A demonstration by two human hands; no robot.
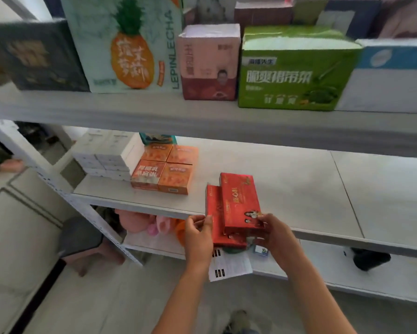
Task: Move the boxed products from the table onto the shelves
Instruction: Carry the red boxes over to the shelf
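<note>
Two flat red boxes sit at the front edge of the middle shelf [287,189], stacked askew. The upper red box [241,201] lies face up, gold lettering and a small picture of people at its near end; that end juts past the shelf edge. The lower red box [214,213] pokes out from under it to the left and also overhangs the edge. Both lie roughly lengthwise, front to back, slightly tilted. Further back left, four orange boxes [165,168] stand in a tight square block.

A: Bright, even daylight, soft shadow under the upper shelf [202,121].
B: Everything's slightly soft; the dark box [33,56] at the left edge smears, and the shelf lines bow outward
</note>
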